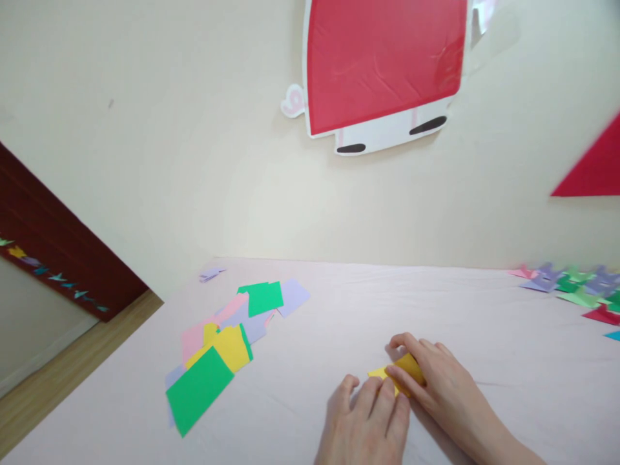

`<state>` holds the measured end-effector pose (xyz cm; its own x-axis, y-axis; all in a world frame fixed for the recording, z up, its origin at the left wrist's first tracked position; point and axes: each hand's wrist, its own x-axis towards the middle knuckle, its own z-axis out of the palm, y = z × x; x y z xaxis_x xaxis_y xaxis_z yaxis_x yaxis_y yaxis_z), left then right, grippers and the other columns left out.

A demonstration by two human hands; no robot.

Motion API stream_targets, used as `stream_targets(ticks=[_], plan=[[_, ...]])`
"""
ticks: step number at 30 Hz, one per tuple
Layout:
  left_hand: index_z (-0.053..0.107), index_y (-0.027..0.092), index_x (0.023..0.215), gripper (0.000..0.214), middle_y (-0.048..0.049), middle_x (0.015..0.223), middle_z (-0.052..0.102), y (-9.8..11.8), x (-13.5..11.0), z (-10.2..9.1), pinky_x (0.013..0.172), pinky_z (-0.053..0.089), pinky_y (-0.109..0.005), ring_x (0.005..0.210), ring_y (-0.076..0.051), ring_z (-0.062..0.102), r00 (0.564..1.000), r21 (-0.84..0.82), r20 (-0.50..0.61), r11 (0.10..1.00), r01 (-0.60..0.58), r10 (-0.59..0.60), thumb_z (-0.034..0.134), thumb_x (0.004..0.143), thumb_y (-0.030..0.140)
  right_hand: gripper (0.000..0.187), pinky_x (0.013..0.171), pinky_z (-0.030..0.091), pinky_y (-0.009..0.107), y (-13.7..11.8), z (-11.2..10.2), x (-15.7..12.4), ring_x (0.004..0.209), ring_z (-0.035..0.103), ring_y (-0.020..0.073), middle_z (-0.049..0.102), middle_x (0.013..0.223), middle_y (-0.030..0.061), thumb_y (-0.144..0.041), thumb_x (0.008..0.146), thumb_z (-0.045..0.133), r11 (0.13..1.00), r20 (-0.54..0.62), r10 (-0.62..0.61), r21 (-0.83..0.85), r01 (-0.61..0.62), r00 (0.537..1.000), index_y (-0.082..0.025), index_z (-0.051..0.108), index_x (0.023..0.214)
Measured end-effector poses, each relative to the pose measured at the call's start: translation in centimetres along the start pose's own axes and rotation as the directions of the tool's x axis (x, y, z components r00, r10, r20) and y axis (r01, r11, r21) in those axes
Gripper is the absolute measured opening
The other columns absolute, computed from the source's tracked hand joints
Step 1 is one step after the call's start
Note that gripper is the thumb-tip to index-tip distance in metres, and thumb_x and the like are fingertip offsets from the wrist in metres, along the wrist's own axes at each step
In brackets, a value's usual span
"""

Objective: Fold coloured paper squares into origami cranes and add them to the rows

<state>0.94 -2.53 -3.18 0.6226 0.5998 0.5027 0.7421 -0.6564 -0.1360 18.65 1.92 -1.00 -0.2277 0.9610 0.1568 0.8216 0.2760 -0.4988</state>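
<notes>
A small piece of yellow paper lies folded on the pale pink table near its front edge. My left hand rests with its fingers laid flat, their tips pressing the paper's near edge. My right hand curls over the paper's right part, fingers bent and pinching it. Most of the paper is hidden under the two hands.
A loose heap of coloured paper squares, green, yellow, pink and lilac, lies to the left. Several folded paper shapes sit at the far right edge. A small lilac folded piece lies at the back left. The wall stands right behind the table.
</notes>
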Motion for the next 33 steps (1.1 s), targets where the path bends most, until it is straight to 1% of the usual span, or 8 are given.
stream_targets(ticks=[5,7,11,15,20,25,31,33], plan=[[0.065,0.02,0.101,0.026,-0.0024,0.1,0.067,-0.1,0.4,0.4,0.086,0.035,-0.036,0.091,-0.019,0.055,0.981,0.013,-0.192,1.0,0.028,-0.025,0.04,0.099,0.022,0.024,0.086,0.043,0.041,-0.1,-0.8,-1.3,0.097,0.061,0.026,0.068,0.11,0.0078,-0.038,0.089,0.055,0.989,0.031,-0.072,0.135,0.067,0.997,-0.027,0.062,0.11],[0.066,0.02,0.1,0.027,-0.0025,0.1,0.067,-0.1,0.4,0.4,0.085,0.035,-0.036,0.091,-0.019,0.055,0.976,0.014,-0.217,1.0,0.018,-0.015,0.038,0.099,0.022,0.029,0.088,0.043,0.043,0.1,-0.7,-1.7,0.1,0.06,0.0269,0.067,0.114,0.0087,-0.038,0.089,0.054,0.987,0.009,-0.065,0.147,0.063,0.998,-0.028,0.06,0.116],[0.065,0.019,0.107,0.025,-0.0044,0.103,0.067,-0.1,0.1,0.7,0.086,0.036,-0.036,0.092,-0.02,0.056,0.988,0.038,-0.154,0.999,-0.009,0.015,0.042,0.098,0.024,0.045,0.088,0.044,0.042,0.6,0.2,-1.8,0.102,0.061,0.026,0.065,0.119,0.0086,-0.032,0.088,0.053,0.991,-0.066,-0.061,0.114,0.068,0.996,-0.028,0.049,0.132],[0.063,0.018,0.108,0.021,-0.0074,0.108,0.066,-0.2,-0.5,1.3,0.09,0.037,-0.038,0.093,-0.022,0.058,0.997,0.058,-0.05,0.997,-0.052,0.055,0.048,0.096,0.025,0.048,0.086,0.044,0.04,0.9,0.7,-2.0,0.1,0.06,0.0248,0.065,0.115,0.0073,-0.03,0.088,0.053,0.997,-0.115,-0.065,0.034,0.069,0.991,-0.028,0.046,0.136],[0.063,0.019,0.092,0.011,-0.0069,0.102,0.068,-0.5,-1.5,1.9,0.092,0.038,-0.038,0.088,-0.02,0.061,0.99,0.077,-0.139,0.997,0.002,0.009,0.052,0.093,0.022,0.045,0.08,0.045,0.038,1.8,0.3,-2.4,0.095,0.06,0.024,0.065,0.108,0.0079,-0.027,0.088,0.051,0.999,-0.153,-0.05,-0.001,0.051,0.987,-0.026,0.049,0.133],[0.061,0.022,0.09,0.008,-0.0054,0.102,0.069,-1.1,-2.7,1.4,0.086,0.041,-0.035,0.092,-0.021,0.063,0.983,0.094,-0.173,0.993,0.07,-0.053,0.056,0.092,0.027,0.038,0.083,0.046,0.04,2.5,-0.1,-2.5,0.098,0.059,0.0244,0.064,0.112,0.0097,-0.025,0.091,0.048,0.999,-0.154,-0.04,0.018,0.043,0.987,-0.025,0.053,0.129],[0.062,0.022,0.094,0.039,-0.0099,0.112,0.067,-2.0,-3.4,0.5,0.086,0.044,-0.042,0.099,-0.028,0.061,0.983,-0.053,-0.063,0.984,0.171,-0.174,0.059,0.082,0.059,0.032,0.096,0.045,0.043,1.5,-0.8,-2.6,0.111,0.057,0.0238,0.063,0.12,0.0099,-0.026,0.096,0.04,0.99,-0.195,-0.075,0.099,0.095,0.978,-0.025,0.058,0.122],[0.061,0.018,0.104,0.048,-0.014,0.119,0.063,-2.3,-3.2,0.3,0.089,0.045,-0.044,0.106,-0.031,0.058,0.974,-0.129,-0.025,0.967,0.22,-0.225,0.064,0.077,0.058,0.036,0.102,0.043,0.045,1.0,-1.2,-2.7,0.119,0.053,0.0249,0.06,0.127,0.0105,-0.029,0.092,0.048,0.986,-0.161,-0.099,0.115,0.118,0.982,-0.024,0.056,0.126]])
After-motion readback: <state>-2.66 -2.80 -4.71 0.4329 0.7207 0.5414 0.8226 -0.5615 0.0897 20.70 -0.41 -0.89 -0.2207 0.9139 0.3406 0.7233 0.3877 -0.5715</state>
